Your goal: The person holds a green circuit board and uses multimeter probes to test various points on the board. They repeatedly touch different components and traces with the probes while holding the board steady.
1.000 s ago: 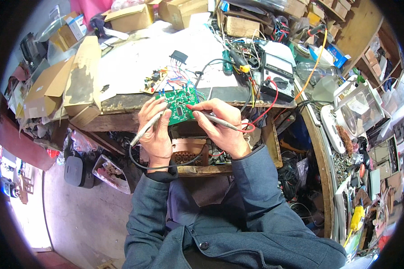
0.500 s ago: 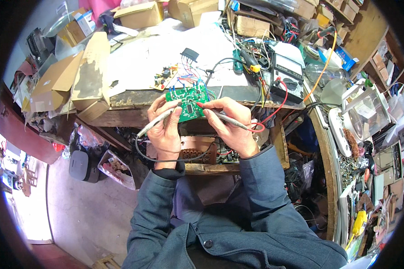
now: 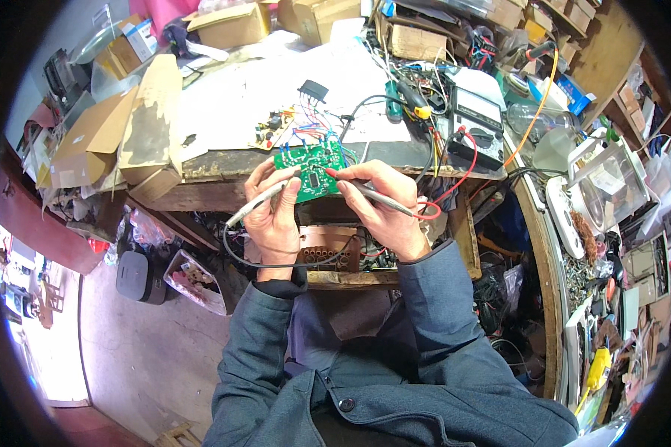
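A green circuit board [image 3: 314, 165], crowded with small parts and a black chip, is held up at the bench's front edge. My left hand [image 3: 274, 216] is closed on a grey test probe [image 3: 255, 203] with a black lead and also grips the board's left edge. In my right hand [image 3: 384, 205] is a second grey test probe [image 3: 384, 200], its red tip at the board's face near the chip. Whether either tip touches metal is too small to tell. Coloured wires run from the board's far edge to a black connector block [image 3: 314, 91] on the bench.
An analog multimeter [image 3: 479, 123] with a red lead plugged in stands at right on the bench. Green and yellow-black screwdrivers [image 3: 394, 104] lie left of it. Cardboard boxes [image 3: 153, 123] stand at left. Below the board, an open drawer [image 3: 350, 280] holds parts.
The red probe tip has shifted very slightly left over the board. Both hands keep their grips and are otherwise nearly still.
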`<act>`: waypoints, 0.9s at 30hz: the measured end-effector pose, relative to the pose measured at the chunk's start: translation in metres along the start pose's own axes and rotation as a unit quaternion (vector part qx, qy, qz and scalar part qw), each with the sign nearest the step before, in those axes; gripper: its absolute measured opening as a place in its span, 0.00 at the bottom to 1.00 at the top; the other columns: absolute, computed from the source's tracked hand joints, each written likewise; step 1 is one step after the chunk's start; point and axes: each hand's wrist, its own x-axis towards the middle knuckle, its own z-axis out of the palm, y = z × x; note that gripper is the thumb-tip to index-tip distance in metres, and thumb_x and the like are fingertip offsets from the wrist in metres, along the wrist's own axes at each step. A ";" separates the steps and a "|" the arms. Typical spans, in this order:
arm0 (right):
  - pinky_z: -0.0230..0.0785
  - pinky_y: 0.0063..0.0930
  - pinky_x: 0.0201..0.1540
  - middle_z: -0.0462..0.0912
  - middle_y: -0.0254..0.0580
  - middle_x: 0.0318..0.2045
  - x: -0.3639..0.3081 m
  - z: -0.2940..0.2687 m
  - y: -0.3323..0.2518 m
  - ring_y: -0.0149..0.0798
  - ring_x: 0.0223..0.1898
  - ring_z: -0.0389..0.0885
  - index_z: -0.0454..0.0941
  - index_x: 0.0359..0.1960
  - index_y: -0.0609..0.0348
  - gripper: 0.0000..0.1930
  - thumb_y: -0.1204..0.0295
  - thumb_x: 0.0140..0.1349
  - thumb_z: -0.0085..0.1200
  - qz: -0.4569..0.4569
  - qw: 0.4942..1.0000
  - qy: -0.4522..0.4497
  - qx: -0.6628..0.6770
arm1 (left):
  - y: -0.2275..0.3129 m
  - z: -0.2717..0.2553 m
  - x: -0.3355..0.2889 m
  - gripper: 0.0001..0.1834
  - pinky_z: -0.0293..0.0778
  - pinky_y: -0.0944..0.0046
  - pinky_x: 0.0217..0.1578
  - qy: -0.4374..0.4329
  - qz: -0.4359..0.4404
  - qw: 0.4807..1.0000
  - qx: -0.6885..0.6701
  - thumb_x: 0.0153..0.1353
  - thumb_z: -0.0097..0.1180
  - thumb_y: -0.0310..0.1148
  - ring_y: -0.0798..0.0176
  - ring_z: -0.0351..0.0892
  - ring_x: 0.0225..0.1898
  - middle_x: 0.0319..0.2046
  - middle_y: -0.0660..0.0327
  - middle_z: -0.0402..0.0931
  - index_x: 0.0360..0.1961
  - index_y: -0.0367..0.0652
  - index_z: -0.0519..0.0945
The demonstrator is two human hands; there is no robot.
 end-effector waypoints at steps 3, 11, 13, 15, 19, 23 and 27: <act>0.77 0.26 0.36 0.88 0.44 0.35 0.000 0.002 -0.001 0.32 0.32 0.86 0.87 0.46 0.62 0.09 0.79 0.65 0.67 0.007 1.000 -0.017 0.002 | 0.000 -0.001 0.000 0.09 0.73 0.63 0.60 -0.001 -0.001 1.000 0.000 0.69 0.66 0.26 0.60 0.76 0.64 0.52 0.61 0.85 0.48 0.38 0.90; 0.78 0.27 0.36 0.88 0.44 0.35 -0.003 0.004 0.002 0.34 0.33 0.87 0.87 0.46 0.62 0.09 0.78 0.65 0.68 0.022 1.000 -0.017 0.005 | -0.005 -0.003 0.000 0.09 0.74 0.63 0.59 -0.009 0.018 0.999 0.035 0.69 0.66 0.26 0.61 0.77 0.63 0.54 0.58 0.83 0.48 0.37 0.90; 0.78 0.28 0.36 0.88 0.45 0.35 -0.002 0.001 0.000 0.35 0.33 0.87 0.87 0.46 0.62 0.09 0.78 0.64 0.68 0.017 1.000 -0.019 -0.005 | -0.007 -0.002 0.000 0.09 0.75 0.63 0.59 -0.007 0.024 0.999 0.026 0.69 0.66 0.25 0.61 0.77 0.62 0.56 0.57 0.82 0.48 0.37 0.89; 0.79 0.29 0.38 0.88 0.46 0.36 -0.001 0.004 -0.001 0.38 0.34 0.88 0.87 0.46 0.62 0.10 0.78 0.64 0.68 0.013 1.000 -0.020 0.003 | -0.007 -0.003 0.000 0.09 0.75 0.63 0.60 -0.002 0.012 1.000 -0.001 0.69 0.66 0.24 0.62 0.79 0.61 0.58 0.56 0.81 0.49 0.36 0.89; 0.80 0.30 0.39 0.88 0.46 0.36 0.000 0.001 -0.001 0.39 0.35 0.88 0.87 0.45 0.62 0.09 0.78 0.64 0.68 0.005 1.000 -0.023 -0.004 | -0.008 -0.002 -0.001 0.09 0.74 0.63 0.61 -0.005 0.023 0.999 0.022 0.70 0.66 0.24 0.63 0.79 0.60 0.58 0.56 0.81 0.49 0.37 0.88; 0.80 0.30 0.39 0.88 0.47 0.36 0.000 0.000 0.002 0.39 0.36 0.89 0.87 0.46 0.63 0.10 0.78 0.63 0.69 -0.002 0.999 -0.031 -0.008 | -0.004 -0.001 -0.001 0.09 0.74 0.63 0.61 0.001 -0.006 1.000 -0.010 0.70 0.65 0.24 0.63 0.78 0.60 0.58 0.56 0.81 0.49 0.36 0.88; 0.80 0.29 0.39 0.88 0.46 0.36 -0.001 0.003 -0.001 0.38 0.36 0.89 0.87 0.45 0.63 0.09 0.79 0.63 0.68 0.004 1.000 -0.016 0.009 | -0.003 -0.001 0.000 0.09 0.74 0.62 0.61 -0.004 0.007 1.000 -0.005 0.70 0.65 0.24 0.61 0.78 0.62 0.56 0.57 0.82 0.49 0.37 0.88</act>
